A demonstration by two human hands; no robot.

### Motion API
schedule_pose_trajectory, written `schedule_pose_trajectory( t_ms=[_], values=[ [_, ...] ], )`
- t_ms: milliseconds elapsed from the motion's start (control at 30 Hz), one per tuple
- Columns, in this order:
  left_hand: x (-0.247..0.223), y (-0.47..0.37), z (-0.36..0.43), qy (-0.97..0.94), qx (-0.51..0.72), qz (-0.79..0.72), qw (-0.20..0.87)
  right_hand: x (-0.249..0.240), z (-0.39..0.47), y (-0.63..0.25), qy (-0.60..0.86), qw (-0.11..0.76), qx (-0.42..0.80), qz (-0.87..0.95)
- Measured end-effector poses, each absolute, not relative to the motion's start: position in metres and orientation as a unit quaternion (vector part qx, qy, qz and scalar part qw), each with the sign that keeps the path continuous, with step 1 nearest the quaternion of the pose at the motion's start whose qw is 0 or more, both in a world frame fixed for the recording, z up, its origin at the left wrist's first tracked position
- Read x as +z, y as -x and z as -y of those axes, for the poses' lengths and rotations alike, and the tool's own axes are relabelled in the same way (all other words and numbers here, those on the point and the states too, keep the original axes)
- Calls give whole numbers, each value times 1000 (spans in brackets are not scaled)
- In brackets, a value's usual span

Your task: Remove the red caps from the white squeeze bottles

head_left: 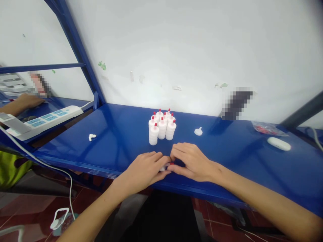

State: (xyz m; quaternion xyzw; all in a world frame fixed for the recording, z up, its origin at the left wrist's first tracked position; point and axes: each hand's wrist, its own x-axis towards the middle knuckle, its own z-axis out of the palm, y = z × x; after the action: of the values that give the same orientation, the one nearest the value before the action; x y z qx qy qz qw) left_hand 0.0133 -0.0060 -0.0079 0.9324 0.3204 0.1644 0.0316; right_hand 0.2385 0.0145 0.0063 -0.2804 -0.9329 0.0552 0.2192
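Near the front edge of the blue table (121, 134), a small white bottle with a red cap (167, 166) sits pinched between both hands, mostly hidden. It seems to lie sideways, red tip pointing right, though that's hard to tell. Left hand (145, 169) curls around its white body; right hand (193, 161) closes fingers on the cap end. Just beyond, a cluster of upright matching bottles (163, 127). Farther right, a loose white cap (198, 131); far left, a power strip (47, 118).

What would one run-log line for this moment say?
left hand + right hand: together on small white bottle | standing red-capped bottles: behind | blue table
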Motion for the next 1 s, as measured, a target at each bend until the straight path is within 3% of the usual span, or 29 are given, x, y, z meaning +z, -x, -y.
schedule_pose_trajectory(
  t_ms=[100,233,533,633,767,1000],
  values=[
    [-13,-17,9,-930,192,-313,2,7,-14,-235,233,203,-38,950],
    [-14,-15,9,-927,216,-304,40,11,-12,-234,186,186,-93,960],
    [-9,-12,8,-933,186,-298,82,6,-18,-246,163,270,-147,937],
    [-8,-12,9,-929,184,-310,87,16,-28,-262,252,236,-100,933],
    [-8,-11,10,-923,186,-322,95,26,-44,-285,396,130,-16,909],
    [-6,-11,10,-926,178,-317,104,25,-62,-312,462,63,141,873]
  ],
)
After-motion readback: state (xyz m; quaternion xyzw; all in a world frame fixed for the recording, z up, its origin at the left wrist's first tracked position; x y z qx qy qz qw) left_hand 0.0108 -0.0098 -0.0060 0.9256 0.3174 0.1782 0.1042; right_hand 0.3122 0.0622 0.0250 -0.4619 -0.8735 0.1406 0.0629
